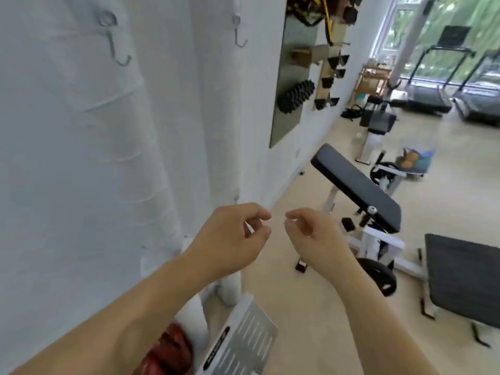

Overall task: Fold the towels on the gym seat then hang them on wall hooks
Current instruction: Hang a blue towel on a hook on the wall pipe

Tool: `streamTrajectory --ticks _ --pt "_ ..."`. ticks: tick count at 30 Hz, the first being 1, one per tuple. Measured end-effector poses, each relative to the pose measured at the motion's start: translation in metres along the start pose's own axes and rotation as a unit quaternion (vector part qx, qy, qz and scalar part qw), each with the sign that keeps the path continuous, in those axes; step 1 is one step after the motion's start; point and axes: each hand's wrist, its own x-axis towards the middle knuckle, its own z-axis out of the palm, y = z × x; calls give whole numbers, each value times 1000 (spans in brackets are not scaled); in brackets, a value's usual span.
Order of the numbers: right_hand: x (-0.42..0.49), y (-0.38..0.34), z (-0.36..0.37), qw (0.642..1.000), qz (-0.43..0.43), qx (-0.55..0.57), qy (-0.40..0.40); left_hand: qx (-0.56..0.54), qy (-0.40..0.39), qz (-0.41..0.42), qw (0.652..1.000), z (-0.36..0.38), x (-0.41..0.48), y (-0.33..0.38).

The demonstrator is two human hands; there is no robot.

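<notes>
A large white towel [89, 158] hangs flat against the wall on the left, creased, with its lower edge near my left wrist. Two metal hooks show on the wall above: one S-hook [119, 54] over the towel and a second hook [239, 36] to its right, bare. My left hand [232, 239] and my right hand [313, 236] are raised side by side in front of the wall, fingers loosely curled, a small gap between them. Neither visibly holds anything. The black padded gym seat [354, 188] stands behind my right hand with no towel on it.
A second dark bench pad [465, 277] is at the right. A weight plate [378, 277] lies under the white frame. A ribbed metal footplate [243, 339] and a red object [165, 353] sit below my left arm. A wall rack with gear [300, 77] and treadmills [433, 98] are farther back.
</notes>
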Motion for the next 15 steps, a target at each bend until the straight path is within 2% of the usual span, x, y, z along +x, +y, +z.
streamTrajectory --ticks 5,8,15 --pt "-126 117 -14 978 197 -58 -39 -48 -193 -43 979 142 -67 -11" --pt "-188 155 -31 964 263 -29 -27 -70 -275 -46 958 203 -111 3" --pt "-329 243 -80 932 357 -42 38 -52 -427 -49 902 319 -200 42"
